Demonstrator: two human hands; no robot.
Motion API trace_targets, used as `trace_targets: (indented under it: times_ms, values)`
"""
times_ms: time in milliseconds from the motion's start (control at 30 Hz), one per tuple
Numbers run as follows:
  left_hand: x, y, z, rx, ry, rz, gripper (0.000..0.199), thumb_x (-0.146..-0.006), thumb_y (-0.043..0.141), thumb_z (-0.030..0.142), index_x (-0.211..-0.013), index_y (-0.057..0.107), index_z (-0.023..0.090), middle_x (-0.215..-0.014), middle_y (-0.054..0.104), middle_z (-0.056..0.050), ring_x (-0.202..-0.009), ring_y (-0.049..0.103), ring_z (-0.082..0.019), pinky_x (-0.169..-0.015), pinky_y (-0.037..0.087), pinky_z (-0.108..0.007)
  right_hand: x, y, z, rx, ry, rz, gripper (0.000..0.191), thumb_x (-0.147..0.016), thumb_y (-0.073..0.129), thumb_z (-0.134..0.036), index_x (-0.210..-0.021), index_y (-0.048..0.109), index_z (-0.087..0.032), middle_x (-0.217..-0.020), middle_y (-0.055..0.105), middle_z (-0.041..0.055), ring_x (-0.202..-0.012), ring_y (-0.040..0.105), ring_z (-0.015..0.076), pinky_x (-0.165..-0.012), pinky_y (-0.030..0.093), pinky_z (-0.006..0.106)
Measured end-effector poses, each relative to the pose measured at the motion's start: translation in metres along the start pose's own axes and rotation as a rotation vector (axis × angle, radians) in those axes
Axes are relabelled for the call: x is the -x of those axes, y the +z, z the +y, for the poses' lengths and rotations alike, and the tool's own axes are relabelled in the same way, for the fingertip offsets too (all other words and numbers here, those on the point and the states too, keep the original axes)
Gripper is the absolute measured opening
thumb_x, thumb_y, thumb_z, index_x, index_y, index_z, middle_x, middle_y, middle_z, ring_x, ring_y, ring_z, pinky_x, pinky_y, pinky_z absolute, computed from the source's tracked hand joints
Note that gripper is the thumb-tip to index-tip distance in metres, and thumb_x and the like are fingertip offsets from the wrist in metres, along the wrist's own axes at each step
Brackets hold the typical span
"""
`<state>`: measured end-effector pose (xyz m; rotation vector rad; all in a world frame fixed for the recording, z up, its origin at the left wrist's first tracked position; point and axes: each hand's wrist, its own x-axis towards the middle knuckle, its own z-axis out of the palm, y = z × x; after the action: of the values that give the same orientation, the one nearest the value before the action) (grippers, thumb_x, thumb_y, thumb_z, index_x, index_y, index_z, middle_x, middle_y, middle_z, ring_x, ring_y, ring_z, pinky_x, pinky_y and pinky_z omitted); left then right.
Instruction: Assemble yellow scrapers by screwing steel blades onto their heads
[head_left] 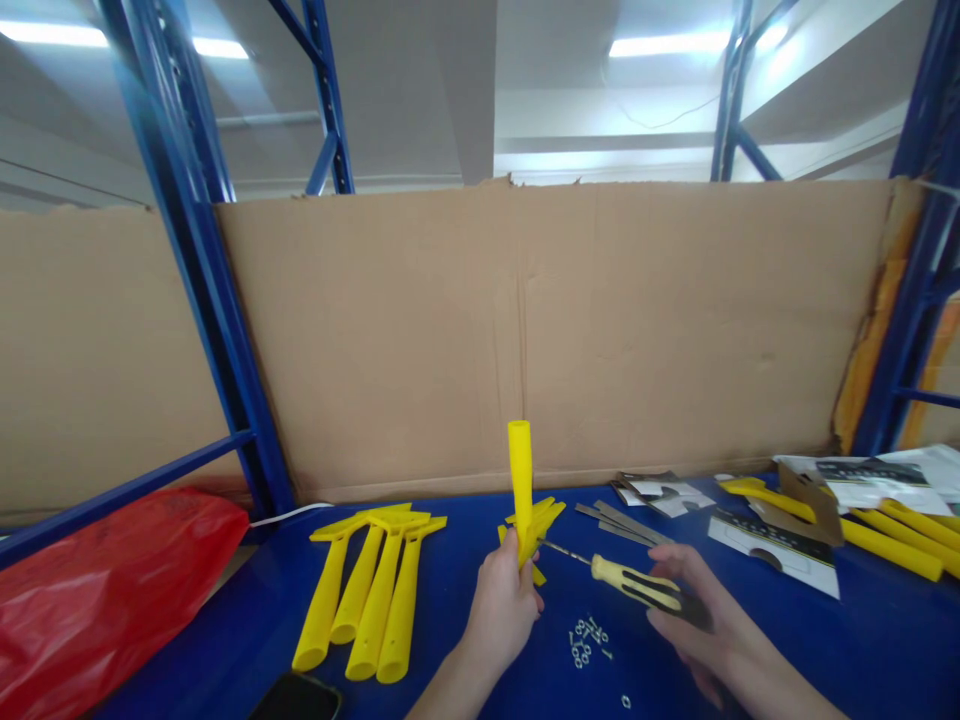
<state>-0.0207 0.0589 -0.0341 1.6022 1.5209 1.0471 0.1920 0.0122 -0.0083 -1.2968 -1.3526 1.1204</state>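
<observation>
My left hand (504,598) is wrapped round a yellow plastic scraper handle (520,465), held upright with its round open end on top. My right hand (697,620) holds the rear of a screwdriver (634,580) with a cream and black grip. The screwdriver's shaft points left, and its tip meets the lower part of the yellow handle, just above my left fingers. Small screws and nuts (589,640) lie on the blue table between my hands. One nut (625,702) sits apart, nearer the front edge. Thin metal blades (619,524) lie behind the screwdriver.
Several yellow scrapers (375,590) lie at left, with a black phone (298,697) in front and a red plastic bag (120,600) further left. Packaging cards (776,550) and more yellow handles (892,545) lie at right. Cardboard (637,330) stands behind the table, between blue rack posts.
</observation>
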Motion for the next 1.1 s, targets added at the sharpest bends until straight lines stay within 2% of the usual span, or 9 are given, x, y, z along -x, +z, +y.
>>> trace_targets:
  times_ms: [133,267,367,500,600,700,900,1000,1100]
  values:
    - [0.000,0.000,0.002,-0.014,-0.014,-0.012,0.020,-0.086,0.036,0.006,-0.098,0.049,0.015,-0.076,0.060,-0.002,-0.044,0.055,-0.007,-0.037,0.044,-0.017,0.000,-0.003,0.000,0.077,-0.008,-0.054,0.033,-0.066,0.066,-0.044,-0.086,0.048,-0.025,-0.054,0.041,-0.0099,-0.037,0.036,0.0051,-0.030,0.028,0.015]
    - [0.000,0.000,0.002,-0.019,-0.010,-0.019,0.023,-0.087,0.033,0.006,-0.101,0.048,0.015,-0.068,0.056,0.000,-0.045,0.055,-0.009,-0.038,0.045,-0.018,-0.006,-0.005,0.003,0.116,0.058,-0.105,0.039,-0.073,0.052,-0.059,-0.077,0.053,-0.020,-0.047,0.052,-0.0044,-0.031,0.031,0.0051,-0.031,0.017,0.018]
    - [-0.001,0.000,0.001,-0.010,0.004,-0.020,0.022,-0.087,0.033,0.007,-0.102,0.048,0.015,-0.069,0.056,0.000,-0.046,0.055,-0.009,-0.038,0.044,-0.017,-0.010,-0.005,0.006,0.065,0.085,-0.079,0.049,-0.077,0.040,-0.065,-0.078,0.053,-0.018,-0.037,0.048,-0.0034,-0.032,0.030,0.0069,-0.034,0.014,0.019]
    - [0.000,0.001,0.001,0.010,-0.006,-0.006,0.020,-0.086,0.036,0.006,-0.099,0.049,0.015,-0.074,0.057,-0.001,-0.045,0.054,-0.007,-0.036,0.043,-0.016,-0.014,-0.005,0.010,0.056,0.079,-0.090,0.054,-0.075,0.041,-0.068,-0.091,0.056,-0.019,-0.043,0.048,-0.0056,-0.033,0.028,0.0068,-0.035,0.013,0.019]
    - [0.002,0.001,0.003,0.020,-0.007,0.009,0.018,-0.085,0.039,0.007,-0.096,0.050,0.016,-0.067,0.055,0.001,-0.043,0.053,-0.007,-0.035,0.041,-0.015,-0.014,-0.004,0.011,0.107,0.045,-0.185,0.053,-0.070,0.053,-0.066,-0.095,0.060,-0.020,-0.050,0.046,-0.0064,-0.039,0.037,0.0080,-0.038,0.025,0.019]
    - [0.004,0.000,0.006,0.064,-0.006,0.028,0.018,-0.085,0.039,0.007,-0.097,0.048,0.017,-0.065,0.054,0.003,-0.043,0.053,-0.006,-0.035,0.041,-0.013,-0.010,-0.004,0.006,0.183,-0.011,-0.236,0.044,-0.071,0.056,-0.060,-0.087,0.064,-0.019,-0.057,0.049,-0.0041,-0.049,0.044,0.0099,-0.044,0.035,0.020]
    - [0.007,0.002,0.012,0.189,0.014,0.193,0.017,-0.085,0.043,0.017,-0.098,0.033,0.021,-0.068,0.059,0.003,-0.045,0.056,-0.009,-0.032,0.043,-0.014,-0.007,-0.014,-0.007,0.374,-0.139,-0.051,0.040,-0.078,0.046,-0.055,-0.084,0.066,-0.021,-0.055,0.056,-0.0024,-0.050,0.050,0.0139,-0.045,0.040,0.021]
    - [0.008,0.001,0.014,0.163,0.000,0.221,0.014,-0.085,0.043,0.021,-0.094,0.033,0.021,-0.059,0.057,0.005,-0.038,0.051,-0.009,-0.031,0.041,-0.014,-0.007,-0.018,-0.008,0.513,-0.232,0.034,0.037,-0.080,0.045,-0.050,-0.084,0.068,-0.022,-0.057,0.062,-0.0014,-0.053,0.056,0.0163,-0.047,0.041,0.022]
    - [0.009,0.000,0.016,0.152,0.025,0.241,0.011,-0.084,0.045,0.024,-0.091,0.038,0.020,-0.054,0.057,0.006,-0.035,0.049,-0.008,-0.031,0.041,-0.015,-0.007,-0.019,-0.005,0.623,-0.277,0.039,0.035,-0.083,0.042,-0.045,-0.085,0.068,-0.023,-0.057,0.065,-0.0012,-0.054,0.059,0.0181,-0.050,0.043,0.024]
